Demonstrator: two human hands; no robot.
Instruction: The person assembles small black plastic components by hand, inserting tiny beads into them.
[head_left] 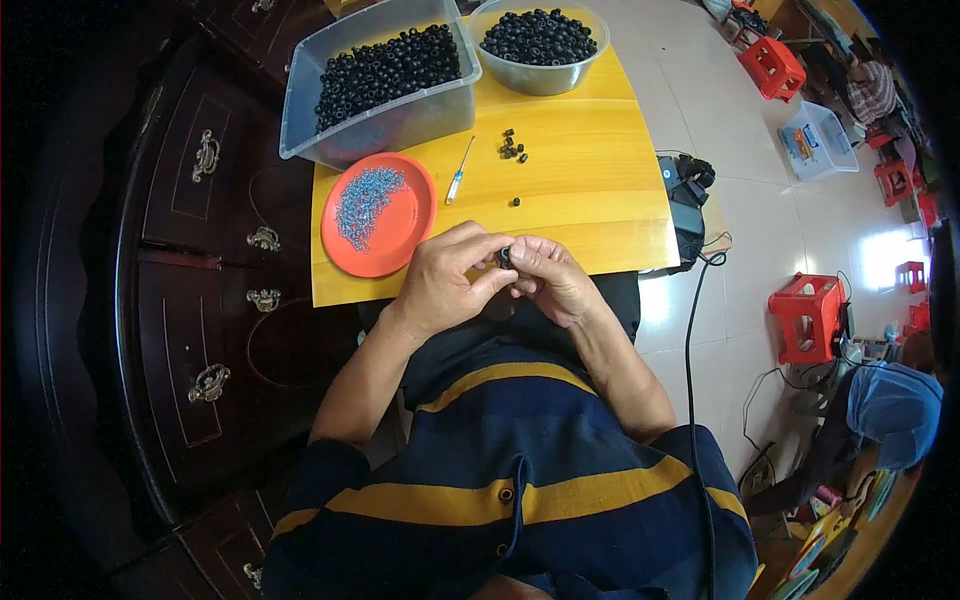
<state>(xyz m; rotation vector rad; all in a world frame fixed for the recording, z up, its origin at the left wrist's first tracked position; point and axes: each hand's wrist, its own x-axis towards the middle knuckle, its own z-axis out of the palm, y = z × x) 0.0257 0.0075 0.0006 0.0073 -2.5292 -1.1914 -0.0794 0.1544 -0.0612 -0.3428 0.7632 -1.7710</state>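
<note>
My left hand [447,280] and my right hand [553,283] meet at the table's near edge. Their fingertips pinch one small black ring-shaped part [505,257] between them, and the fingers partly cover it. Beyond them a single black part [515,202] lies on the yellow tabletop [590,225], with a loose group of several similar parts [508,152] farther off. A slim screwdriver [456,186] with a blue and clear handle rests left of these. Close to my left hand sits an orange-red plate [415,235] holding many small silvery screws [365,205].
At the far side stand a clear rectangular bin [400,130] and a round clear tub [545,80], both full of black parts. Dark drawers [215,330] border the left. A black cable [690,350] hangs at right; red stools [805,315] and other people [870,90] are beyond.
</note>
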